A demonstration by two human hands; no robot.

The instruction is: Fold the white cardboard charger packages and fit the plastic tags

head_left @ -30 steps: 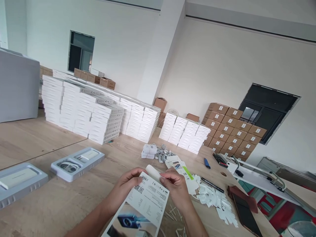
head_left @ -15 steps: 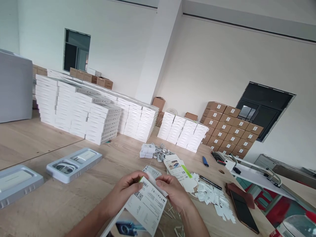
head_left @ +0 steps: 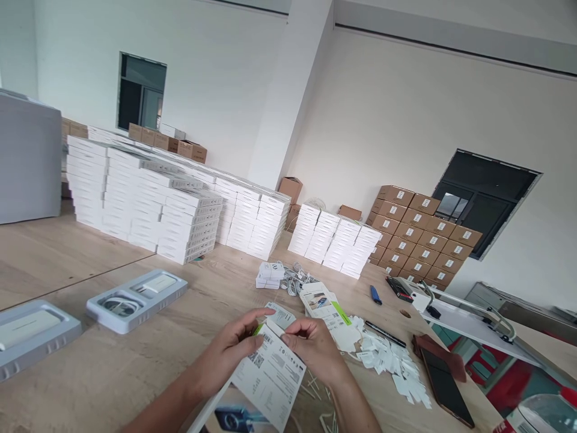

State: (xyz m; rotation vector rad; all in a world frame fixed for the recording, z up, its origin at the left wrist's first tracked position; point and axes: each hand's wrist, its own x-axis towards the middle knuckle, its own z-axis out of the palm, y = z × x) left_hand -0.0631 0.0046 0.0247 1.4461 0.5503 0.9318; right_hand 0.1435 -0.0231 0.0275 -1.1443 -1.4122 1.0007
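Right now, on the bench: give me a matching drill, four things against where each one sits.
Things:
1. printed carton
2. grey tray
3. blue lighter
4. phone

Places:
A. far right, near the table edge
B. held in both hands
C. left of the hands
D. beyond the paper scraps, near the pen

Pairs: 1-B, 2-C, 3-D, 4-A

No print here is sharp enough to read. The white box (head_left: 270, 376) bears a QR code and barcode lines. White labels on the brown cartons (head_left: 419, 237) at two o'clock are blurred.
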